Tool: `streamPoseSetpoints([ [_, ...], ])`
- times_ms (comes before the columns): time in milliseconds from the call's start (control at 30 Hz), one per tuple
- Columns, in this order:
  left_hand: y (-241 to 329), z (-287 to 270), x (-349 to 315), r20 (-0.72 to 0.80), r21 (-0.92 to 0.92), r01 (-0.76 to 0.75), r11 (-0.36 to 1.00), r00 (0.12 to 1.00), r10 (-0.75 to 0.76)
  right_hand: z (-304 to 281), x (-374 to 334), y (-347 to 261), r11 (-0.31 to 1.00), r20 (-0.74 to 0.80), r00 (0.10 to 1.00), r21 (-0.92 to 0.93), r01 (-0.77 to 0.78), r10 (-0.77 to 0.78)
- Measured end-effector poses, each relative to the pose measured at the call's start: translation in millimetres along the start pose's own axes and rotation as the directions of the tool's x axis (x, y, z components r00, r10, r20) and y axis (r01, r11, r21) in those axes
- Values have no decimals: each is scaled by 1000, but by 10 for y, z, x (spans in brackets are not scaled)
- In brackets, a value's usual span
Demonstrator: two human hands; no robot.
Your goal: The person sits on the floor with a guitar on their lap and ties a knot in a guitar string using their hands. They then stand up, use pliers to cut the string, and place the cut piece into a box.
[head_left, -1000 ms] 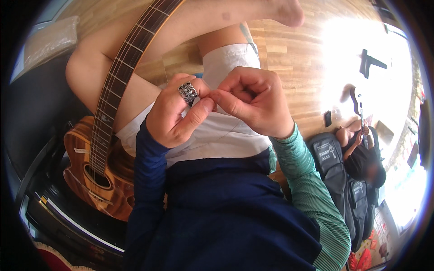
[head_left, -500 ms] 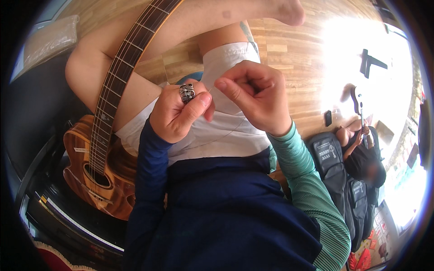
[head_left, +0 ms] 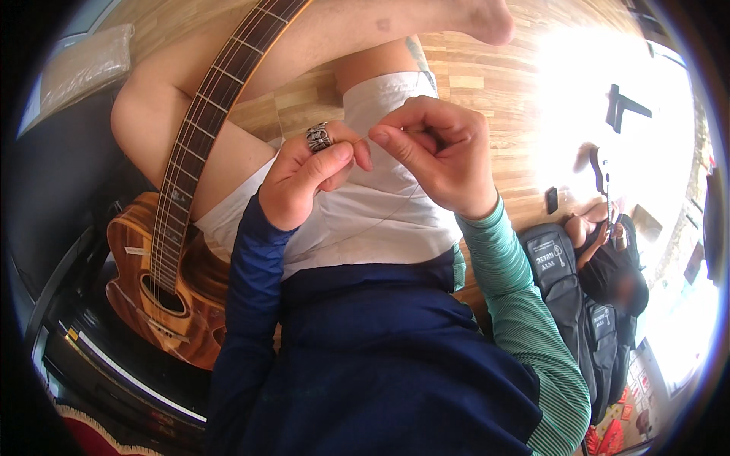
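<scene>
The step in hand seems to be delicate handling of a thin strand (head_left: 362, 140), which is between the two hands, above the white shorts (head_left: 380, 194). The grip of the left hand (head_left: 315, 167) appears pressed together on it, and the right hand (head_left: 441, 156) pinches it nearby. The next move, I judge, calls for light, steady pressure. A black bag (head_left: 551, 266) bears white printing; the pale label (head_left: 137, 251) on the guitar (head_left: 129, 285) is too small for reading.
</scene>
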State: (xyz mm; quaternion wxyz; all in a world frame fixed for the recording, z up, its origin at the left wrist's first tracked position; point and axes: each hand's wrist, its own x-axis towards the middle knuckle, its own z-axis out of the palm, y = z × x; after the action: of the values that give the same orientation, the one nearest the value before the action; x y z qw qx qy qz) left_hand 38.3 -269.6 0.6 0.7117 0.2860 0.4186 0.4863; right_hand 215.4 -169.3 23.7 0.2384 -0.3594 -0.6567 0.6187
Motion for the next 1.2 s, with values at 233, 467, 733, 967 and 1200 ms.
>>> streamPoseSetpoints([
  [233,54,3,28,42,25,88,996,995,-89,-91,36,-66,993,89,995,-110,50,-40],
  [467,66,111,47,-17,128,144,981,990,-143,-204,72,-73,955,241,962,-230,186,-130],
  [733,37,44,33,74,-115,186,976,981,-178,-275,80,-28,1000,305,952,-1,17,-16],
  [967,-37,50,68,100,-266,181,947,982,-159,-261,73,-25,963,333,943,255,-83,-7],
  [1200,4,113,68,143,-215,168,962,980,-139,-302,68,110,954,387,920,293,-68,-53],
])
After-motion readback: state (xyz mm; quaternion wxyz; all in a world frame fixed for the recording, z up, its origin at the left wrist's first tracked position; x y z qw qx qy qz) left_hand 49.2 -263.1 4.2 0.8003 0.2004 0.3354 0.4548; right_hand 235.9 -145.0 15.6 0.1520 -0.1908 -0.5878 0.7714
